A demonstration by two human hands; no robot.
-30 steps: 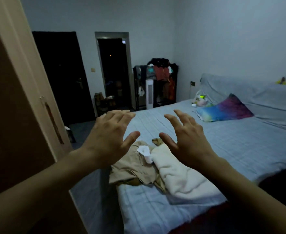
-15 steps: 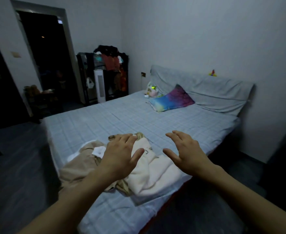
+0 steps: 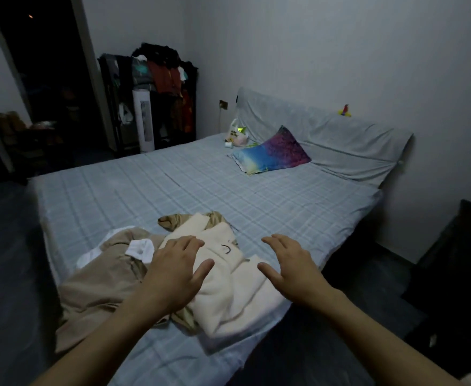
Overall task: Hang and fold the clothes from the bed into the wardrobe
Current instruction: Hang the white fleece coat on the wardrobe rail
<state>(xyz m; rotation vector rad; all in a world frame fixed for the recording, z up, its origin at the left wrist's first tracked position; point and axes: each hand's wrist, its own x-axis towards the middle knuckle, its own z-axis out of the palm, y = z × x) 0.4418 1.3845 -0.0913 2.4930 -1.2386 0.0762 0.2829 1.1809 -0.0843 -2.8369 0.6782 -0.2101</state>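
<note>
Left hand (image 3: 173,277): fingers spread wide, palm down over the cream garment (image 3: 228,285), holding nothing.
Right hand (image 3: 292,267): fingers spread wide, holding nothing, at 3 o'clock of the cream garment.
Clothes: cream garment overlaps the tan garment (image 3: 100,285), which is at its 9 o'clock.
Bed (image 3: 173,188): clothes at its near edge; colourful pillow (image 3: 273,150) at 1 o'clock.
</note>
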